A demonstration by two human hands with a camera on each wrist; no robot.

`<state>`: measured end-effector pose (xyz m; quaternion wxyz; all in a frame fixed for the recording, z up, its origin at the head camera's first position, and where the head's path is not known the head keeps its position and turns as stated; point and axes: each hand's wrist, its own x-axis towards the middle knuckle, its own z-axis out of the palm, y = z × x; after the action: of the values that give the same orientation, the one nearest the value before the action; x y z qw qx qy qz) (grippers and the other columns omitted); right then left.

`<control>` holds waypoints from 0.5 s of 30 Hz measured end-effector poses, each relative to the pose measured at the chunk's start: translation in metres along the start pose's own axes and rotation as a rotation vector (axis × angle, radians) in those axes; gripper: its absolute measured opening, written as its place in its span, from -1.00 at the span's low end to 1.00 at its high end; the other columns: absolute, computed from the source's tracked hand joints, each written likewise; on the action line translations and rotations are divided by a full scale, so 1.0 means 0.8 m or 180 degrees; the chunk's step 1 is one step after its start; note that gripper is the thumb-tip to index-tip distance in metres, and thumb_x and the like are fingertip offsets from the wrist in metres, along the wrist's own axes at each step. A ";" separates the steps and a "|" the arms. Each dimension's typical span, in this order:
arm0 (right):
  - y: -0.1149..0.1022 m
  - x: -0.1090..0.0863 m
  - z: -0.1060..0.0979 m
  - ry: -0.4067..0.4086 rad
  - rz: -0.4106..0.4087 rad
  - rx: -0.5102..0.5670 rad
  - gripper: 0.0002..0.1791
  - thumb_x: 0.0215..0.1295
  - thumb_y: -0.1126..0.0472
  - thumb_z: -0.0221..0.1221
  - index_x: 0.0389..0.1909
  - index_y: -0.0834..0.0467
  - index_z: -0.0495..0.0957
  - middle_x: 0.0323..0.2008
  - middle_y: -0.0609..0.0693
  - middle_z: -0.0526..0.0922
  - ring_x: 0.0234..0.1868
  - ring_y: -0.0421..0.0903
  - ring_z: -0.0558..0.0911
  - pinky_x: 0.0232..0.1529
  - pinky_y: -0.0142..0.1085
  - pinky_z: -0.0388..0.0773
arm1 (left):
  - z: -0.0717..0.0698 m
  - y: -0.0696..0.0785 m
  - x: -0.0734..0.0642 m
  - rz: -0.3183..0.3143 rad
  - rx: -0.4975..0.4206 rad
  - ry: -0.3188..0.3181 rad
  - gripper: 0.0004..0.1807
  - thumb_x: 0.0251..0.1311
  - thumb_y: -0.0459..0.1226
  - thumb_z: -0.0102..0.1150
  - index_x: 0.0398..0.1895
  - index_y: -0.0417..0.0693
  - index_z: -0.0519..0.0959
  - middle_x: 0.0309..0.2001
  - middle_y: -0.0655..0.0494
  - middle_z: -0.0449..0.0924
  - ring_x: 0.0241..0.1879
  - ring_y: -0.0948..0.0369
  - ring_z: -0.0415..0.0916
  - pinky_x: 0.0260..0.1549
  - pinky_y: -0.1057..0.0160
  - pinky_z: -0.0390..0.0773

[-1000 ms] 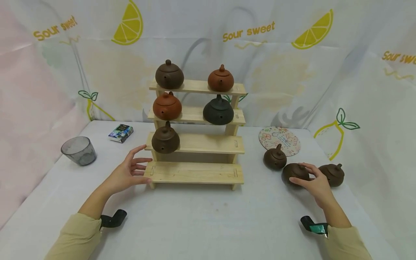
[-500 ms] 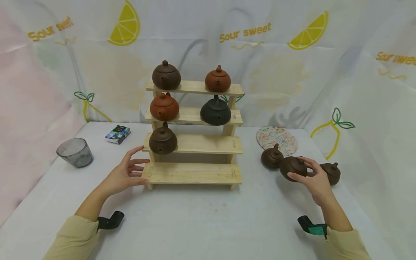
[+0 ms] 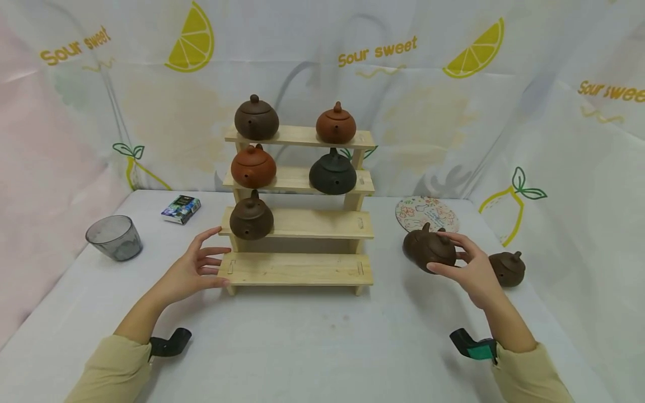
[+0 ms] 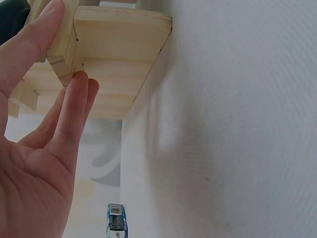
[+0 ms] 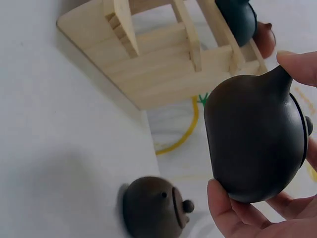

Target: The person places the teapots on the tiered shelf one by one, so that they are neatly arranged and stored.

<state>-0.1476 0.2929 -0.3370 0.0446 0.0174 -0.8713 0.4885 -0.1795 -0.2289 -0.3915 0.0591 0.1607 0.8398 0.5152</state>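
Note:
My right hand (image 3: 475, 274) holds a dark brown teapot (image 3: 437, 249) off the table; the right wrist view shows the teapot (image 5: 255, 139) with thumb and fingers around it. Partly behind it stands another brown teapot (image 3: 411, 244), and a third brown teapot (image 3: 508, 269) sits right of the hand. My left hand (image 3: 188, 274) grips the left end of a stepped wooden stand (image 3: 297, 268). In the left wrist view, thumb and fingertips lie on opposite sides of the board (image 4: 64, 49). The stand bears several teapots, among them a brown teapot (image 3: 251, 218) on the second-lowest step.
On the upper steps are a black teapot (image 3: 332, 173), an orange-red teapot (image 3: 253, 168), a reddish-brown teapot (image 3: 336, 126) and a dark brown teapot (image 3: 256, 119). Left lie a grey glass (image 3: 117, 239) and a small box (image 3: 181, 209). A round patterned mat (image 3: 423, 210) lies back right.
My right hand has lifted the brown teapot off the table and moved it left, now overlapping the teapot behind. My left hand stays at the stand's left end.

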 end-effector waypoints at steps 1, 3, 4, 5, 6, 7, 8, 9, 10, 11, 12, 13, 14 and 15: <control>-0.003 0.001 0.002 -0.0026 -0.0032 0.0025 -0.25 0.08 0.19 0.35 0.29 0.17 0.25 0.23 0.17 0.22 -0.02 0.03 0.27 -0.34 -0.40 0.46 | 0.000 0.000 0.000 -0.0003 -0.0007 0.0001 0.20 -0.17 -0.29 0.49 0.45 0.20 -0.19 0.21 -0.30 0.30 0.00 -0.13 0.44 -0.15 0.33 0.52; -0.009 0.004 0.006 -0.0068 -0.0102 0.0075 -0.26 0.07 0.21 0.35 0.28 0.17 0.27 0.21 0.14 0.24 -0.04 0.02 0.29 -0.35 -0.39 0.46 | 0.000 0.000 0.000 0.0002 -0.0004 -0.0001 0.20 -0.16 -0.29 0.48 0.45 0.19 -0.19 0.21 -0.30 0.30 0.00 -0.14 0.44 -0.14 0.31 0.53; -0.012 0.005 0.009 -0.0083 -0.0127 0.0101 -0.27 0.07 0.21 0.35 0.27 0.17 0.27 0.20 0.13 0.24 -0.06 0.01 0.29 -0.36 -0.39 0.46 | 0.000 0.000 0.000 0.0004 0.0005 -0.0001 0.20 -0.16 -0.28 0.48 0.45 0.19 -0.19 0.21 -0.31 0.30 0.00 -0.14 0.44 -0.14 0.30 0.53; -0.014 0.007 0.011 -0.0103 -0.0149 0.0128 -0.27 0.07 0.22 0.35 0.26 0.18 0.28 0.19 0.12 0.25 -0.06 0.01 0.29 -0.35 -0.39 0.46 | 0.000 -0.001 0.000 0.0007 0.0012 0.0000 0.20 -0.16 -0.28 0.48 0.45 0.19 -0.19 0.21 -0.31 0.30 0.00 -0.14 0.44 -0.14 0.30 0.53; -0.016 0.009 0.013 -0.0115 -0.0170 0.0146 -0.28 0.06 0.22 0.36 0.26 0.18 0.29 0.18 0.12 0.25 -0.07 0.02 0.30 -0.35 -0.39 0.46 | 0.000 -0.001 0.000 0.0010 0.0017 0.0000 0.20 -0.16 -0.28 0.48 0.45 0.19 -0.19 0.21 -0.30 0.30 0.00 -0.14 0.44 -0.14 0.30 0.53; -0.017 0.011 0.015 -0.0128 -0.0183 0.0170 -0.28 0.05 0.23 0.36 0.25 0.19 0.29 0.18 0.11 0.26 -0.07 0.02 0.30 -0.35 -0.38 0.47 | 0.000 -0.001 0.000 0.0013 0.0019 -0.0001 0.20 -0.16 -0.28 0.48 0.45 0.20 -0.20 0.21 -0.31 0.30 0.00 -0.14 0.44 -0.13 0.29 0.53; -0.019 0.013 0.017 -0.0146 -0.0189 0.0185 -0.28 0.05 0.23 0.36 0.24 0.19 0.30 0.18 0.12 0.26 -0.07 0.03 0.31 -0.34 -0.38 0.46 | 0.000 -0.001 0.000 0.0014 0.0019 0.0000 0.20 -0.15 -0.28 0.48 0.45 0.20 -0.20 0.21 -0.31 0.30 0.00 -0.14 0.44 -0.13 0.29 0.53; -0.021 0.014 0.019 -0.0169 -0.0191 0.0185 -0.29 0.04 0.23 0.36 0.24 0.19 0.30 0.19 0.12 0.26 -0.06 0.04 0.31 -0.33 -0.37 0.46 | 0.000 -0.001 0.000 0.0013 0.0019 0.0001 0.20 -0.15 -0.28 0.48 0.45 0.20 -0.19 0.21 -0.30 0.30 0.00 -0.13 0.44 -0.13 0.29 0.53; -0.023 0.016 0.021 -0.0195 -0.0186 0.0189 -0.29 0.04 0.23 0.37 0.24 0.19 0.30 0.21 0.12 0.25 -0.03 0.06 0.31 -0.30 -0.37 0.46 | 0.000 -0.001 0.000 0.0014 0.0016 0.0002 0.20 -0.16 -0.28 0.48 0.45 0.20 -0.19 0.21 -0.30 0.30 0.00 -0.13 0.44 -0.13 0.28 0.53; -0.025 0.017 0.023 -0.0217 -0.0196 0.0198 -0.29 0.04 0.23 0.37 0.24 0.19 0.31 0.24 0.12 0.25 -0.01 0.07 0.31 -0.28 -0.37 0.46 | 0.000 -0.001 0.000 0.0013 0.0011 0.0001 0.20 -0.16 -0.28 0.48 0.45 0.20 -0.19 0.20 -0.31 0.30 0.00 -0.14 0.44 -0.14 0.28 0.53; -0.027 0.018 0.026 -0.0234 -0.0210 0.0214 -0.29 0.03 0.24 0.37 0.23 0.19 0.31 0.25 0.11 0.25 -0.01 0.08 0.32 -0.27 -0.37 0.45 | 0.000 -0.001 0.000 0.0011 0.0006 0.0000 0.20 -0.15 -0.28 0.48 0.45 0.21 -0.19 0.21 -0.31 0.30 0.00 -0.14 0.44 -0.13 0.26 0.54; -0.029 0.019 0.028 -0.0251 -0.0220 0.0221 -0.29 0.03 0.25 0.37 0.23 0.19 0.31 0.26 0.11 0.25 0.00 0.08 0.32 -0.26 -0.36 0.45 | 0.000 -0.001 -0.001 0.0011 0.0005 0.0000 0.20 -0.15 -0.28 0.48 0.45 0.21 -0.19 0.20 -0.31 0.30 0.00 -0.14 0.44 -0.13 0.25 0.54; -0.031 0.020 0.030 -0.0262 -0.0242 0.0223 -0.29 0.03 0.25 0.37 0.23 0.19 0.32 0.26 0.10 0.26 0.00 0.08 0.32 -0.25 -0.36 0.44 | 0.000 -0.001 0.000 0.0013 0.0005 0.0000 0.20 -0.15 -0.28 0.48 0.45 0.21 -0.19 0.20 -0.31 0.30 0.00 -0.14 0.44 -0.13 0.24 0.54; -0.033 0.022 0.032 -0.0265 -0.0272 0.0228 -0.29 0.02 0.26 0.38 0.22 0.18 0.33 0.25 0.09 0.27 -0.01 0.07 0.33 -0.25 -0.36 0.43 | 0.000 -0.001 -0.001 0.0016 0.0009 -0.0001 0.20 -0.15 -0.28 0.48 0.45 0.21 -0.19 0.21 -0.31 0.30 -0.01 -0.14 0.44 -0.13 0.23 0.54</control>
<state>-0.1647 0.2575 -0.3261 0.0284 0.0764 -0.8528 0.5158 -0.1794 -0.2297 -0.3925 0.0578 0.1630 0.8401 0.5142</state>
